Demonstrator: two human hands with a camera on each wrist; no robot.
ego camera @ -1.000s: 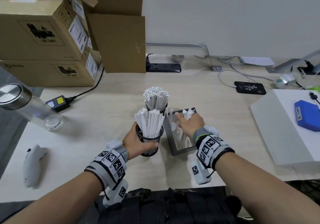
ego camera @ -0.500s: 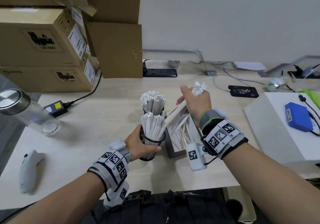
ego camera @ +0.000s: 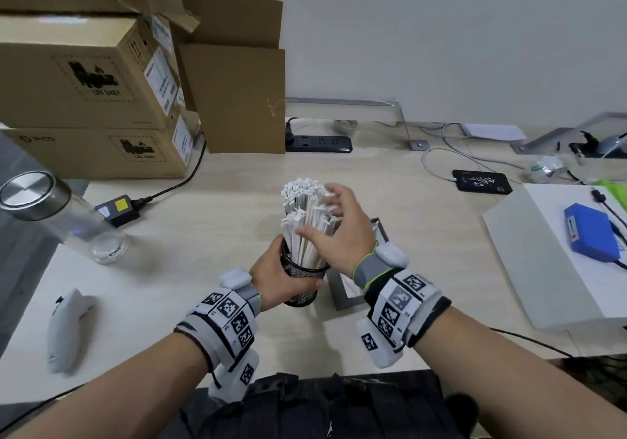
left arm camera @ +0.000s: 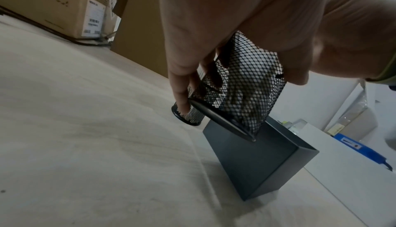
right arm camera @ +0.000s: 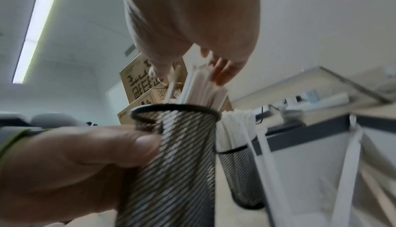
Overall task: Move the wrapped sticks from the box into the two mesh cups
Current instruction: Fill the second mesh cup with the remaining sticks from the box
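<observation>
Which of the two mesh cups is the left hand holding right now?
The near cup; the left hand grips its side. The far cup stands behind it, untouched.

The person's left hand (ego camera: 271, 277) wraps around the black wire-mesh cup (ego camera: 303, 284), thumb across its front. The right hand (ego camera: 342, 231) hovers above it, fingers spread and relaxed against the white paper-wrapped sticks (ego camera: 307, 235).

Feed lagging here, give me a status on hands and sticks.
Left hand grips near black mesh cup, lifted and tilted. Right hand open, fingers pressing white wrapped sticks into it. Few sticks left in grey box.
</observation>
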